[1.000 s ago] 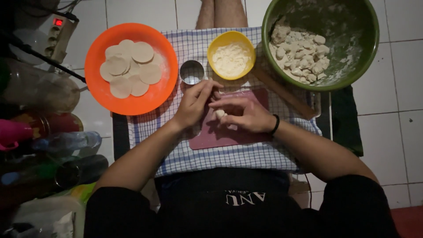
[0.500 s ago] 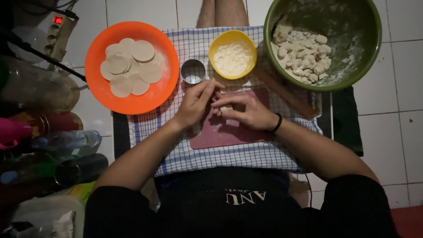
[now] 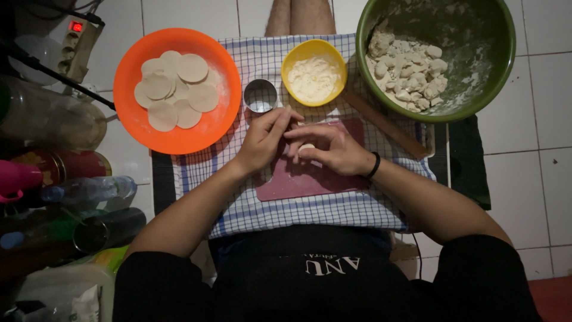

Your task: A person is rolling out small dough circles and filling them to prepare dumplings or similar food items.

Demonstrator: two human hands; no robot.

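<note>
At the middle of the checked cloth (image 3: 310,209), over the dark red board (image 3: 310,182), the left hand (image 3: 262,140) and right hand (image 3: 330,149) meet, fingers closed together around a small pale dough piece (image 3: 307,146). Just beyond the hands stand a round metal cutter (image 3: 260,95) and a yellow bowl (image 3: 314,74) of flour. At the cloth's far left corner sits an orange plate (image 3: 137,119) of dough discs (image 3: 176,89); at the far right corner, a green bowl (image 3: 494,71) of dough lumps.

Pale dough lump (image 3: 306,146) on maroon board (image 3: 310,179)

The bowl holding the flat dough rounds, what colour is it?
Orange bowl, seen clearly in the head view.
</note>
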